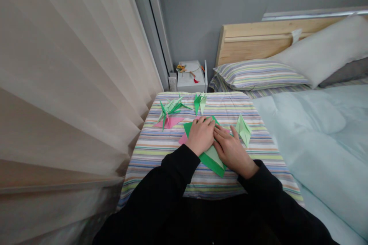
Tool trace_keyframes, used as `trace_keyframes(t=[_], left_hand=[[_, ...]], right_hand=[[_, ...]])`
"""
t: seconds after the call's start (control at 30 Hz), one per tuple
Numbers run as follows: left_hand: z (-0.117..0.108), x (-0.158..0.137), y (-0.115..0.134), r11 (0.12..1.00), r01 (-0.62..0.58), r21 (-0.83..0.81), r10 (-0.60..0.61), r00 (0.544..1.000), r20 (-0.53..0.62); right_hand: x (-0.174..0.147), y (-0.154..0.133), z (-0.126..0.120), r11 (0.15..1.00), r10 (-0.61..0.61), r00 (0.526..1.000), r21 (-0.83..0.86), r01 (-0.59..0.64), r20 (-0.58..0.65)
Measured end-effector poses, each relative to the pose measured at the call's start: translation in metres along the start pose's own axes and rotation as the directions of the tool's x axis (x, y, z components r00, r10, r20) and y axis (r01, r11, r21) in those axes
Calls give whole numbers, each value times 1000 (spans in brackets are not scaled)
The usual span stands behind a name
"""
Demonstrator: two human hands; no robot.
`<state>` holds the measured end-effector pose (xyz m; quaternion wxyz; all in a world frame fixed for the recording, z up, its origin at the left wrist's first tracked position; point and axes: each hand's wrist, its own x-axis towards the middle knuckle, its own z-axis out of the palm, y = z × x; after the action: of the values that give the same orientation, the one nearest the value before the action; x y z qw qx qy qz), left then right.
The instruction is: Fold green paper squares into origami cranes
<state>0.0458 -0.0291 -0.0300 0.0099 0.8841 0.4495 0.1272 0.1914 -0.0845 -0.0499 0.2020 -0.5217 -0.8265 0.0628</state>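
A green sheet of origami paper (212, 164), with a paler green side folded into view, lies on the striped cloth under both hands. Flat on its upper part rests my left hand (200, 134), fingers together and pressing down. My right hand (232, 150) lies beside it, fingers stretched across the paper toward the left hand and thumb apart. The hands cover much of the sheet. Pink paper (183, 139) peeks out beneath it. A pale green folded piece (243, 130) sits just right of my right hand.
Folded green paper cranes (172, 106) and a pink folded piece (170, 122) lie at the back left. Two narrow green pieces (200, 102) stand near the far edge. Beyond is a white nightstand (186, 82). A curtain (86, 84) borders the left, a bed (322, 122) the right.
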Motion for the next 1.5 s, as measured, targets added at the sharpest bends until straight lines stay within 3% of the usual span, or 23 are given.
trace_keyframes(t=[0.33, 0.57, 0.8, 1.0, 1.13, 1.5], left_hand=[[-16, -19, -26, 986, -71, -153, 80, 995, 55], [-17, -9, -37, 977, -109, -185, 125, 990, 72], [-5, -6, -31, 989, -38, -142, 35, 999, -25], [2, -8, -42, 957, -21, -290, -4, 996, -85], [5, -9, -49, 935, -52, -352, 6, 991, -130], [6, -16, -51, 955, -159, -250, 121, 979, -161]], right_hand=[[3, 14, -2, 1000, 29, 997, -14, -28, 74], [23, 22, -1, 999, 34, 994, -26, -32, 102], [19, 19, 3, 997, 23, 997, -73, -18, 68], [18, 18, 0, 998, -4, 996, -54, 9, 91], [15, 18, -4, 998, -44, 991, -30, 48, 127], [10, 17, -11, 993, -119, 983, -4, 120, 141]])
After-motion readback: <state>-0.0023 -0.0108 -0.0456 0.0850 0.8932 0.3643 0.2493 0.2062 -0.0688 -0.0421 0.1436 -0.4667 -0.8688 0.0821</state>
